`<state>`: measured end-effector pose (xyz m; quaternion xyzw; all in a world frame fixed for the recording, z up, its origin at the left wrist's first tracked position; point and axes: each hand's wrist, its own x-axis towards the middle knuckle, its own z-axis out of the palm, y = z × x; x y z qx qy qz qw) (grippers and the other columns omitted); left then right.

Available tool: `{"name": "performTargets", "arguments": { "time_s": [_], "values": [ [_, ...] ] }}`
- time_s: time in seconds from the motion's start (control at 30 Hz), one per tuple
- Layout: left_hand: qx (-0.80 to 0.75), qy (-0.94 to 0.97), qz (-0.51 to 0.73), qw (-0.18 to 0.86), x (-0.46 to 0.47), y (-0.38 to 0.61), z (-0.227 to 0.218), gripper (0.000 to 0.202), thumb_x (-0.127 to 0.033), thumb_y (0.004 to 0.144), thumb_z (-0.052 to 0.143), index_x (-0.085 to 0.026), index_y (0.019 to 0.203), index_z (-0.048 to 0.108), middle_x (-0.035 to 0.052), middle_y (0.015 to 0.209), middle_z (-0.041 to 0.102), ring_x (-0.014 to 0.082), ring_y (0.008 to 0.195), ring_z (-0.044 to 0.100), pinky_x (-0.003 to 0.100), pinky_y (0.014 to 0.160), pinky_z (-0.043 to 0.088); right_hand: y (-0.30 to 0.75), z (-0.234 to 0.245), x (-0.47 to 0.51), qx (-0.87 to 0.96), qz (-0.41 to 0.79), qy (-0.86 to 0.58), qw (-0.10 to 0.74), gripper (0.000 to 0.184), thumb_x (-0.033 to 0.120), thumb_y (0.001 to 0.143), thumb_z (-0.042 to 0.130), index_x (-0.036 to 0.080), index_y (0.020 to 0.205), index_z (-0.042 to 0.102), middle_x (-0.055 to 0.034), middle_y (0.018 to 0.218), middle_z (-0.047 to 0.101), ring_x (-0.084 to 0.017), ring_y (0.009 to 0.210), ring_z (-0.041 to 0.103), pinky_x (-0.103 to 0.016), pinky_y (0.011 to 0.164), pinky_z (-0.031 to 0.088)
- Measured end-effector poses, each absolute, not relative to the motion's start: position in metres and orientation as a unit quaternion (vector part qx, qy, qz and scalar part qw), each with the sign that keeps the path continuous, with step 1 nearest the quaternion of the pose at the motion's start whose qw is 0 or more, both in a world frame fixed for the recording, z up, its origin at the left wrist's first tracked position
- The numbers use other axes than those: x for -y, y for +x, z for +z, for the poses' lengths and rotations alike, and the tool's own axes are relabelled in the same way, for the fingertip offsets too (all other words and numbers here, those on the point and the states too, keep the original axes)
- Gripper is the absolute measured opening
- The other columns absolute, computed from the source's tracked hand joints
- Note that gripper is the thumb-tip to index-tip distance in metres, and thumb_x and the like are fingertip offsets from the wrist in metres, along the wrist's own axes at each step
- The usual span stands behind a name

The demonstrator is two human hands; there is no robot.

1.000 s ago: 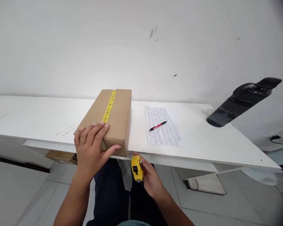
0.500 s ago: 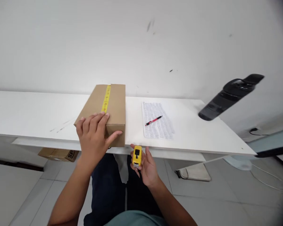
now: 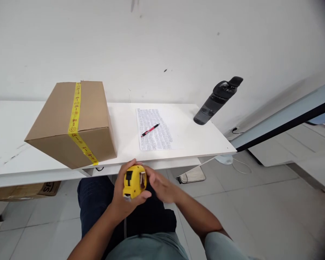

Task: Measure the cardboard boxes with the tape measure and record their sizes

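Note:
A yellow tape measure (image 3: 134,181) sits in my left hand (image 3: 121,202), whose fingers wrap around its far side and whose thumb lies along its near edge. The metal tab at its lower end shows, and no blade is drawn out. Beside it is my right hand (image 3: 164,187), slightly blurred, with fingers stretched towards the tape measure and thumb apart. Whether those fingertips touch the case I cannot tell. Left of my hands, a cardboard box (image 3: 96,104) sealed with yellow printed tape (image 3: 75,112) stands on the white table (image 3: 189,144).
On the table, a red and black pen (image 3: 150,130) lies across a handwritten sheet (image 3: 161,142). A dark water bottle (image 3: 212,104) stands near the right end, by the wall. Below are a lower shelf (image 3: 176,164) and another cardboard box (image 3: 24,191) at the left.
My left hand has left the box and now holds the tape measure, which was in my right hand. The right hand has loosened beside it. The view has turned rightward.

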<state>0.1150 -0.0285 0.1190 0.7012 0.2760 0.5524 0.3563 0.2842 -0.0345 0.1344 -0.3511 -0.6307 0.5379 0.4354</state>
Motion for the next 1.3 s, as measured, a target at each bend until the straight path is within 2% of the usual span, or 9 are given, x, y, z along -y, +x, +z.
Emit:
{"name": "performTargets", "arguments": {
  "time_s": [0.07,0.17,0.23,0.33,0.47,0.77,0.93,1.1,1.3],
  "values": [
    [-0.305,0.67,0.579,0.349,0.025,0.12,0.111,0.067,-0.069,0.088,0.064,-0.028,0.14,0.05,0.0105,0.118,0.066,0.0238,0.101,0.07,0.037,0.085,0.059,0.312,0.148,-0.007,0.739,0.436,-0.388,0.337,0.078,0.07,0.102,0.013,0.024,0.117,0.074,-0.0084,0.102,0.075,-0.022,0.093,0.068,-0.037,0.08,0.054],
    [-0.334,0.746,0.524,0.239,0.015,0.129,0.102,0.062,-0.069,0.084,0.065,-0.024,0.127,0.057,0.01,0.113,0.066,0.0287,0.108,0.067,0.046,0.095,0.056,0.355,0.164,-0.085,0.757,0.129,-0.612,0.187,0.048,0.048,0.109,0.032,0.022,0.12,0.071,-0.0102,0.109,0.073,-0.025,0.095,0.067,-0.034,0.08,0.048],
    [-0.322,0.817,0.463,0.124,0.007,0.139,0.097,0.064,-0.067,0.079,0.07,-0.023,0.123,0.058,0.0105,0.111,0.07,0.0338,0.117,0.064,0.056,0.11,0.045,0.372,0.165,-0.129,0.741,0.096,-0.648,0.145,0.039,0.032,0.105,0.045,0.02,0.139,0.06,-0.0164,0.119,0.069,-0.027,0.092,0.067,-0.034,0.075,0.045],
    [-0.295,0.88,0.371,0.038,-0.008,0.158,0.096,0.063,-0.067,0.082,0.066,-0.021,0.123,0.06,0.0132,0.124,0.071,0.0376,0.132,0.056,0.061,0.123,0.028,0.38,0.155,-0.163,0.747,0.096,-0.646,0.127,0.034,0.023,0.099,0.056,0.018,0.131,0.065,-0.0165,0.109,0.071,-0.026,0.082,0.065,-0.034,0.071,0.041],
    [-0.317,0.907,0.267,0.077,-0.029,0.178,0.099,0.064,-0.071,0.088,0.056,-0.017,0.122,0.06,0.0172,0.152,0.055,0.039,0.151,0.038,0.06,0.125,0.026,0.383,0.142,-0.155,0.739,0.088,-0.638,0.197,0.026,0.032,0.103,0.049,0.021,0.12,0.066,-0.0094,0.093,0.072,-0.024,0.079,0.064,-0.032,0.07,0.04],
    [-0.395,0.865,0.275,0.144,-0.03,0.184,0.086,0.071,-0.063,0.083,0.066,-0.014,0.134,0.053,0.0174,0.148,0.059,0.0344,0.142,0.052,0.054,0.12,0.038,0.413,0.117,-0.085,0.63,0.216,-0.626,0.406,0.072,0.072,0.1,0.021,0.021,0.086,0.069,-0.0002,0.062,0.057,-0.015,0.052,0.049,-0.03,0.055,0.04],
    [-0.421,0.851,0.283,0.134,-0.029,0.189,0.092,0.056,-0.06,0.081,0.068,-0.019,0.117,0.059,0.0147,0.156,0.052,0.0366,0.147,0.046,0.054,0.116,0.04,0.41,0.11,-0.087,0.548,0.249,-0.649,0.465,0.067,0.07,0.097,0.036,0.02,0.067,0.068,-0.0026,0.059,0.058,-0.017,0.058,0.054,-0.032,0.06,0.043],
    [-0.445,0.843,0.262,0.151,-0.031,0.193,0.099,0.061,-0.059,0.084,0.065,-0.017,0.128,0.056,0.015,0.154,0.054,0.0354,0.146,0.047,0.055,0.117,0.04,0.406,0.115,-0.084,0.524,0.257,-0.661,0.471,0.047,0.057,0.086,0.065,0.022,0.055,0.06,-0.0002,0.058,0.057,-0.019,0.066,0.057,-0.033,0.068,0.044],
    [-0.436,0.849,0.253,0.157,-0.03,0.193,0.101,0.059,-0.059,0.082,0.068,-0.017,0.123,0.058,0.0155,0.152,0.056,0.0368,0.146,0.047,0.055,0.118,0.039,0.405,0.12,-0.081,0.527,0.263,-0.665,0.459,0.04,0.044,0.086,0.061,0.023,0.053,0.053,0.0006,0.06,0.058,-0.017,0.067,0.054,-0.032,0.067,0.043]
  ]
}}
